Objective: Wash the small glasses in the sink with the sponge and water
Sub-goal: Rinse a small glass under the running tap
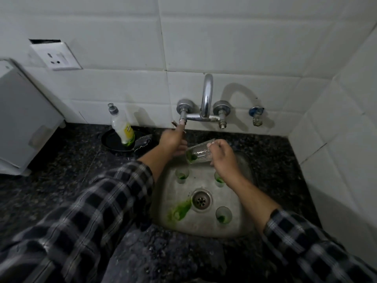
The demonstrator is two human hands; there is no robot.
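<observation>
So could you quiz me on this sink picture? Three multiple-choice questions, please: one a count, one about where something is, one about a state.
1. How many small glasses stand in the sink, not counting the one being held?
A one; B three; C six

2. Where is the soap bottle?
A in the sink; B on the wall socket; C on the dark dish

3. The glass in the right hand is:
A tipped nearly sideways; B upright and full; C broken

Answers:
1 B: three stand around the drain, at and.
2 C: its base rests on the dish, outside the sink.
3 A: it lies tilted over the sink, with green residue inside.
</observation>
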